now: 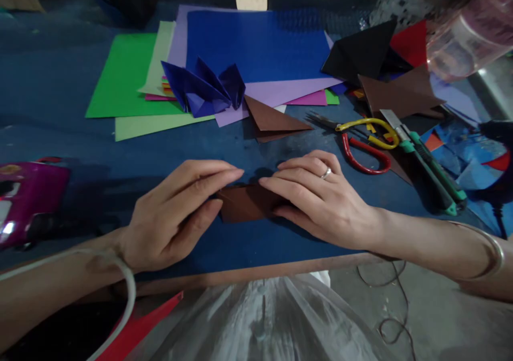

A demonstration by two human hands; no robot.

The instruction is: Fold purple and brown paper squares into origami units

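Note:
A folded piece of brown paper (250,205) lies on the blue tabletop near its front edge. My left hand (180,211) is closed at the paper's left end, with thumb and fingers along its edge. At the right end, the fingers and thumb of my right hand (316,198) grip the paper and cover that part of it. Just beyond my hands rests another folded brown paper piece (276,119). A folded dark blue paper shape (206,91) stands beside it.
Behind lie stacked coloured sheets (256,45). To the right are scissors (371,136) with yellow and red handles, green utility knives (428,163), folded black paper (360,53) and a clear pinkish bottle (468,35). A purple device (32,200) sits at left.

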